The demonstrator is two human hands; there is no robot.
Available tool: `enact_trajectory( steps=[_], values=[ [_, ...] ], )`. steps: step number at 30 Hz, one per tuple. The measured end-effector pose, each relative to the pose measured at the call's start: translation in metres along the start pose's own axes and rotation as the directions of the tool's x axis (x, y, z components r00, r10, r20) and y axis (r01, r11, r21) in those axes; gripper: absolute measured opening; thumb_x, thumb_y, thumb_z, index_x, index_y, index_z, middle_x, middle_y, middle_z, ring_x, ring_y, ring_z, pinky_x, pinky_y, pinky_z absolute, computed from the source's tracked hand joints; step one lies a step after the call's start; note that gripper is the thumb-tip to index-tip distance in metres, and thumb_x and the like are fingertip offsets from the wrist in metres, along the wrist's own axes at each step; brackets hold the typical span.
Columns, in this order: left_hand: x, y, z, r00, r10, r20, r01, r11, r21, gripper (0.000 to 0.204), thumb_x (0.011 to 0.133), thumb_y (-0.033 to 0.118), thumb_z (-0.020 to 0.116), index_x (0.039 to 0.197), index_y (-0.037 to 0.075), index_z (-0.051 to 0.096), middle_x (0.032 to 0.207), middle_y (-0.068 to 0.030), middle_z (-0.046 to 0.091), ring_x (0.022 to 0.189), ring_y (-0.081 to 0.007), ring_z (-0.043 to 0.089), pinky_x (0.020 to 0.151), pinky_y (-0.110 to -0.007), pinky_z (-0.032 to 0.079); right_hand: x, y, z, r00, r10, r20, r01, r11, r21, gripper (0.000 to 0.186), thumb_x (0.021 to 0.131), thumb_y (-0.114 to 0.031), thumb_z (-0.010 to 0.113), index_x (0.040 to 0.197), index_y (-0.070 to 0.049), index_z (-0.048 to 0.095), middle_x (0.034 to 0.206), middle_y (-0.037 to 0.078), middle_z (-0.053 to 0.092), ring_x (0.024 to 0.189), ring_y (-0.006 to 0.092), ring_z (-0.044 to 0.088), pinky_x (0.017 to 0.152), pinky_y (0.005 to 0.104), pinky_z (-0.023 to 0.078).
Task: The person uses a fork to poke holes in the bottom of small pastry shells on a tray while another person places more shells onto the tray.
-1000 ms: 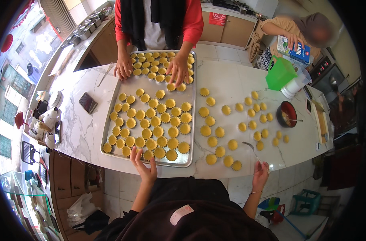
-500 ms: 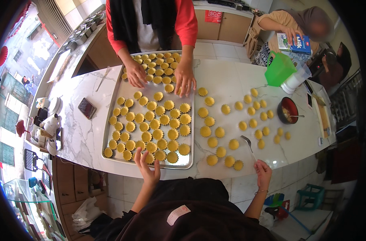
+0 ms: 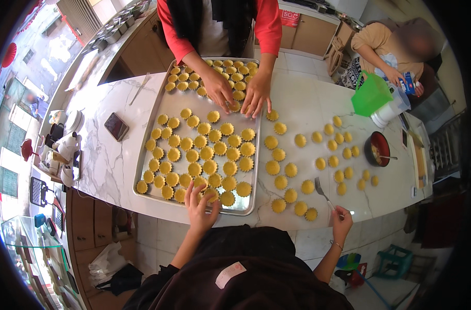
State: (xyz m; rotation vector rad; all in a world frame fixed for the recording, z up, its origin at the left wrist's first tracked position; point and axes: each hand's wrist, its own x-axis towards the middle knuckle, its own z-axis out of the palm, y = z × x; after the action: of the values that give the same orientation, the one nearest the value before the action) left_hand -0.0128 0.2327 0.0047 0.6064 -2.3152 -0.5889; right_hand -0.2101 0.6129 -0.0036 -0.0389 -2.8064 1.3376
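At the near edge of the large metal tray (image 3: 142,192), my left hand (image 3: 200,211) is open, its fingers and thumb spread around a yellow tart shell (image 3: 211,195) in a fluted tin. Whether it grips that shell is unclear. In my right hand (image 3: 342,219) is a fork (image 3: 323,192), held by its handle, tines pointing away over the tabletop. Rows of similar shells (image 3: 206,153) fill the tray. Across the table, a person in red sleeves has both hands (image 3: 257,96) low over the tray, around a shell (image 3: 234,106).
Round yellow dough pieces (image 3: 300,140) lie scattered on the marble table (image 3: 297,88) right of the tray. Farther right stand a dark bowl (image 3: 376,149) with a utensil and a green pitcher (image 3: 371,95). A phone (image 3: 116,126) lies at left. Another person holds a blue carton (image 3: 408,82).
My left hand has moved slightly right, closer around one shell. The other person's hands have come together over a shell. The view has shifted; the fork stays in my right hand.
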Motion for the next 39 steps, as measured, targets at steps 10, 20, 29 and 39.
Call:
enact_trajectory(
  steps=[10, 20, 29, 39],
  values=[
    [0.010, 0.010, 0.010, 0.996, 0.058, 0.067, -0.056, 0.998, -0.036, 0.020, 0.070, 0.007, 0.070, 0.089, 0.011, 0.065, 0.117, -0.0104, 0.053, 0.128, -0.0400, 0.036, 0.101, -0.050, 0.031, 0.014, 0.007, -0.004, 0.999, 0.016, 0.049, -0.014, 0.999, -0.043, 0.024, 0.084, -0.005, 0.061, 0.107, -0.002, 0.065, 0.081, 0.005, 0.062, 0.074, 0.0121, 0.057, 0.069, 0.0254, 0.047],
    [0.010, 0.005, 0.006, 0.997, 0.043, 0.058, -0.041, 0.998, -0.040, 0.023, 0.069, 0.007, 0.070, 0.090, 0.011, 0.064, 0.117, -0.0112, 0.054, 0.128, -0.0396, 0.036, 0.102, -0.050, 0.031, 0.003, 0.000, 0.018, 0.974, -0.224, -0.034, 0.216, 0.962, -0.165, 0.024, 0.083, -0.009, 0.064, 0.106, -0.002, 0.064, 0.087, 0.005, 0.059, 0.081, 0.0147, 0.056, 0.072, 0.0280, 0.046],
    [0.008, 0.002, 0.005, 0.997, 0.033, 0.073, -0.031, 0.999, -0.024, 0.022, 0.070, 0.010, 0.071, 0.091, 0.011, 0.064, 0.119, -0.0095, 0.053, 0.128, -0.0369, 0.037, 0.101, -0.049, 0.031, 0.003, -0.002, 0.029, 0.937, -0.331, -0.112, 0.317, 0.940, -0.127, 0.023, 0.082, -0.007, 0.066, 0.105, -0.003, 0.065, 0.094, 0.009, 0.058, 0.086, 0.0226, 0.056, 0.077, 0.0316, 0.047],
    [0.012, -0.028, -0.014, 0.972, -0.111, -0.208, 0.112, 0.994, -0.006, 0.033, 0.074, 0.010, 0.069, 0.105, 0.008, 0.059, 0.126, -0.0163, 0.046, 0.128, -0.0402, 0.036, 0.102, -0.049, 0.030, 0.006, -0.141, 0.089, 0.809, -0.582, 0.087, 0.576, 0.813, 0.086, 0.023, 0.081, -0.002, 0.064, 0.103, -0.004, 0.065, 0.098, 0.010, 0.059, 0.092, 0.0253, 0.057, 0.078, 0.0339, 0.046]
  ],
)
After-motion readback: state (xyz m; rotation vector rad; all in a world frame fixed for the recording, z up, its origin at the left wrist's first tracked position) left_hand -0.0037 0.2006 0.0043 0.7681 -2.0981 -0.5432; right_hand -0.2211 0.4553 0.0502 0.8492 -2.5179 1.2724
